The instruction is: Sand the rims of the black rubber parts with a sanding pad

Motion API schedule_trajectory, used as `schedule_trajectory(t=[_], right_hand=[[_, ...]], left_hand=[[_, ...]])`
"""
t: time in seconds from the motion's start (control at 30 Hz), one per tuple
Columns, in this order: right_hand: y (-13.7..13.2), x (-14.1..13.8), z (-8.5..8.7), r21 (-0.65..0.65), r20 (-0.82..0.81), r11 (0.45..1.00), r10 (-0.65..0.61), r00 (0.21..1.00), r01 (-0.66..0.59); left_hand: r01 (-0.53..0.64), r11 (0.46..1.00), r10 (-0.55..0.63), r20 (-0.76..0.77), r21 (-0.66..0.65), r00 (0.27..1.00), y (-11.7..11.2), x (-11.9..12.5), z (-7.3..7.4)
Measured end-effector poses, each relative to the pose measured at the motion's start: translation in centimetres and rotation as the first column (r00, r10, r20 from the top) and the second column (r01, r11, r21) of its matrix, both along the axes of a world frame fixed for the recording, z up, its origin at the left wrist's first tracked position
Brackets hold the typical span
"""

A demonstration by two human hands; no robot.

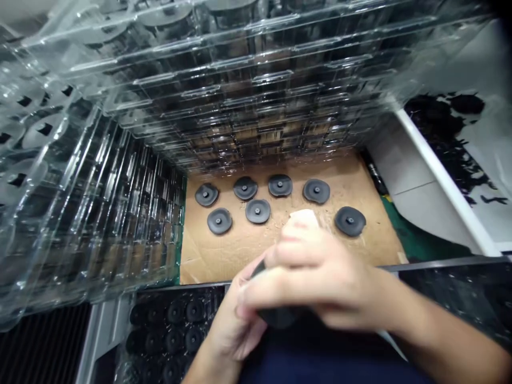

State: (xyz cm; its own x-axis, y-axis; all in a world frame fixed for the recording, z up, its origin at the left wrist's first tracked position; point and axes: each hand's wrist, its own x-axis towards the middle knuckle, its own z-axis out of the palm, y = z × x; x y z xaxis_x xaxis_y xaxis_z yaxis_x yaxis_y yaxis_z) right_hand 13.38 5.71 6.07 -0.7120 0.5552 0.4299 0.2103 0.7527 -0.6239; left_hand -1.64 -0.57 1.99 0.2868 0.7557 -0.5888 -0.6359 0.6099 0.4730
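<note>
Both my hands meet low in the middle of the view, blurred by motion. My right hand (pixel 320 272) lies on top with its fingers curled round a dark round part (pixel 278 316). My left hand (pixel 234 328) cups the same dark part from beneath. Beyond them, several grey rubber discs (pixel 258 210) with small centre studs lie in two rows on a brown cardboard sheet (pixel 224 250). The disc furthest right (pixel 350 221) sits apart from the others.
Tall stacks of clear plastic trays (pixel 224 90) wall in the cardboard at the back and left (pixel 80 213). A black tray holding dark discs (pixel 172 325) sits at lower left. A white bin rim (pixel 440 176) with black scraps (pixel 452 138) runs at right.
</note>
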Motion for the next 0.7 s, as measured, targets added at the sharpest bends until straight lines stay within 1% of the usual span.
schedule_trajectory(t=[0.03, 0.07, 0.1, 0.13, 0.17, 0.2, 0.23, 0.27, 0.3, 0.37, 0.43, 0.53, 0.7], right_hand=[[0.2, 0.5, -0.3, -0.036, 0.005, 0.997, -0.071, 0.997, 0.071], [0.2, 1.1, -0.8, -0.081, 0.011, 0.978, -0.193, 0.981, 0.193], [0.0, 1.7, -1.4, -0.14, 0.013, 0.937, -0.322, 0.947, 0.32], [-0.4, 2.2, -2.2, -0.214, 0.004, 0.882, -0.43, 0.903, 0.421], [-1.0, 2.7, -3.1, -0.301, 0.006, 0.823, -0.504, 0.863, 0.483], [-1.8, 3.1, -4.2, -0.382, 0.035, 0.768, -0.544, 0.838, 0.515], [-2.6, 3.4, -5.5, -0.44, 0.086, 0.726, -0.551, 0.83, 0.528], [-3.4, 3.7, -6.8, -0.472, 0.146, 0.699, -0.538, 0.83, 0.536], [-4.3, 3.9, -8.0, -0.486, 0.206, 0.686, -0.512, 0.834, 0.541], [-5.9, 4.1, -10.2, -0.494, 0.287, 0.68, -0.461, 0.84, 0.542], [-7.1, 4.3, -11.5, -0.502, 0.307, 0.68, -0.437, 0.845, 0.534], [-7.9, 4.4, -11.9, -0.518, 0.313, 0.678, -0.417, 0.853, 0.521], [-7.6, 4.5, -11.5, -0.53, 0.294, 0.671, -0.429, 0.854, 0.519]], left_hand=[[0.012, 1.0, -0.013, 0.047, 0.025, 0.999, 0.0, 0.0, 0.0], [0.021, 0.998, -0.026, 0.102, 0.051, 0.994, -0.1, 0.0, 0.0], [0.027, 0.997, -0.038, 0.157, 0.075, 0.987, -0.1, -0.1, 0.0], [0.029, 0.995, -0.047, 0.203, 0.093, 0.978, -0.1, -0.1, 0.0], [0.029, 0.995, -0.052, 0.234, 0.1, 0.971, -0.1, -0.1, -0.1], [0.031, 0.995, -0.055, 0.244, 0.099, 0.968, -0.1, -0.1, -0.1], [0.032, 0.996, -0.053, 0.239, 0.089, 0.97, -0.1, -0.1, -0.2], [0.036, 0.997, -0.052, 0.234, 0.073, 0.971, -0.1, -0.1, -0.2], [0.043, 0.998, -0.055, 0.23, 0.056, 0.972, -0.1, -0.1, -0.2], [0.057, 0.998, -0.06, 0.214, 0.02, 0.975, 0.0, -0.2, -0.3], [0.07, 0.998, -0.068, 0.185, -0.004, 0.98, 0.1, -0.2, -0.3], [0.07, 0.997, -0.067, 0.159, -0.012, 0.985, 0.1, -0.1, -0.3], [0.044, 0.999, -0.044, 0.15, -0.001, 0.988, -0.1, 0.5, 0.0]])
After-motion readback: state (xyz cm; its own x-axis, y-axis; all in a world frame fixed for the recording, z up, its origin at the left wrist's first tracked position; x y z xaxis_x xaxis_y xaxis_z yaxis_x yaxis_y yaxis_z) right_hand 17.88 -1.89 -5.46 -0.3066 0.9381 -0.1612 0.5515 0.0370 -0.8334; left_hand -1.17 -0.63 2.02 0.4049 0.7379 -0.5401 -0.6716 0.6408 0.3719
